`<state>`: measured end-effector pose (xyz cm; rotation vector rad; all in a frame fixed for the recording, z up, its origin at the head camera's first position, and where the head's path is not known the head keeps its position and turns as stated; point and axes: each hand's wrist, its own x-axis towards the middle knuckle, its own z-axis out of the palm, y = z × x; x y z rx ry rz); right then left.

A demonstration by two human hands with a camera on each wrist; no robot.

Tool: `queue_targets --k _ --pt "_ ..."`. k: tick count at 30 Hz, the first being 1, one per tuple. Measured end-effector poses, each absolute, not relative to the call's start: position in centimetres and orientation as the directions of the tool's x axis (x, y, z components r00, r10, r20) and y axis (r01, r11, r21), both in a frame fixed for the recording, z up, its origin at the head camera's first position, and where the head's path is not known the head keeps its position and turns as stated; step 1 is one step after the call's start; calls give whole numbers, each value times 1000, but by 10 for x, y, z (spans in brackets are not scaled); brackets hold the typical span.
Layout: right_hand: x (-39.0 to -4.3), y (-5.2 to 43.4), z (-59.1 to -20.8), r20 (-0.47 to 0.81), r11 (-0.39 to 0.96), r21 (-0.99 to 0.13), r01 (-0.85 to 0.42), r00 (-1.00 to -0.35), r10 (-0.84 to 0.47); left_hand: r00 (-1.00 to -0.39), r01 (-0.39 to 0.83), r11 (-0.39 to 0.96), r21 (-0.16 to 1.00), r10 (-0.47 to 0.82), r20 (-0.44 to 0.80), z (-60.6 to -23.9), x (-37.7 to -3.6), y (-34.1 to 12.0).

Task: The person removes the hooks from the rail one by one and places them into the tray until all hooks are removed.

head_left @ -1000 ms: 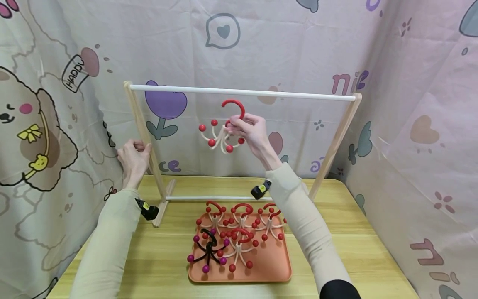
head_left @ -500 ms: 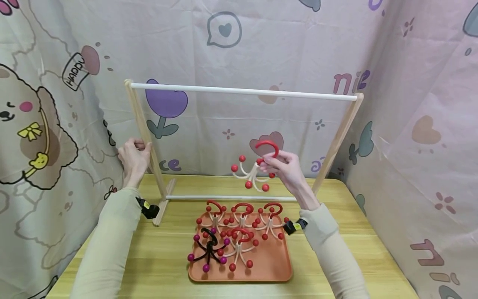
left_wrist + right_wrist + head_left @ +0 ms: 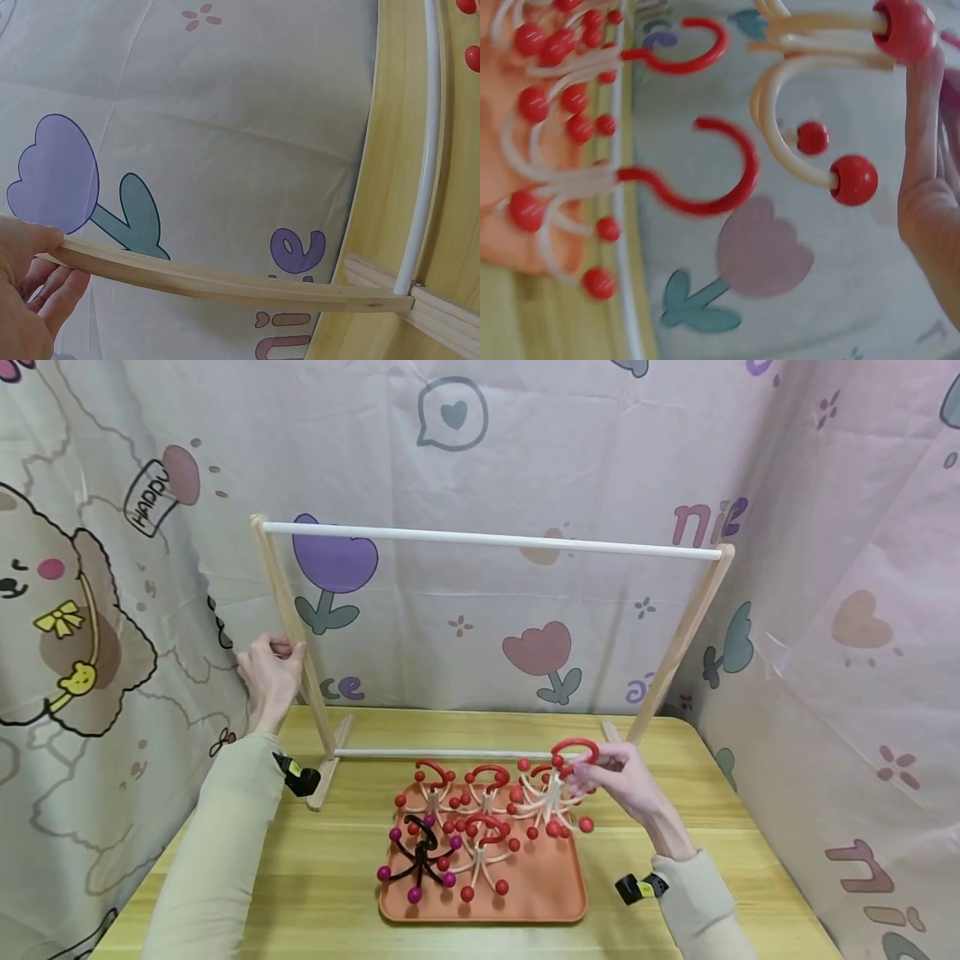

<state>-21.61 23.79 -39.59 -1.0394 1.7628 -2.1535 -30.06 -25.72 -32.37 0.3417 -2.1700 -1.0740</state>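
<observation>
My left hand (image 3: pixel 272 681) grips the left wooden upright (image 3: pixel 313 697) of a stand with a white top rod (image 3: pixel 487 539). In the left wrist view, its fingers wrap the upright (image 3: pixel 225 285). My right hand (image 3: pixel 626 783) pinches a hook hanger (image 3: pixel 553 797) by its red hook, low over the tray's back right corner. That hanger has curved white arms tipped with red balls, and it overlaps another hanger behind it. A rose-orange tray (image 3: pixel 540 893) bears several similar red-hooked hangers (image 3: pixel 480 856) and one black hanger (image 3: pixel 422 853) with purple balls.
The stand's lower white rod (image 3: pixel 450 753) runs just behind the tray. Its right upright (image 3: pixel 682 643) leans outward. A printed cloth (image 3: pixel 465 452) encloses the wooden table (image 3: pixel 690 843) at the back and sides. Small black wrist cameras (image 3: pixel 636 889) sit on both sleeves.
My right hand has brought the red-hooked hanger down and right, from just below the top rod to the tray's back right corner. The left hand stays on the upright.
</observation>
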Motion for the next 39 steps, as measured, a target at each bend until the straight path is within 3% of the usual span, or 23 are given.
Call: queue_targets --k 7,13,24,39 --pt "-205 254 -427 340 -245 -941 -236 -661 -669 -733 53 623 781 -507 454 -323 -301 -257" --pt "-202 251 -449 220 -189 -975 -120 -670 -709 -732 47 627 778 -509 454 -324 -301 -259" --pt "-202 251 -474 116 -115 -992 -49 -708 -696 -723 56 643 764 -502 475 -325 -301 -258" --pt "-201 250 -494 111 -140 -990 -13 -689 -716 -725 55 635 770 -505 468 -325 -301 -258"
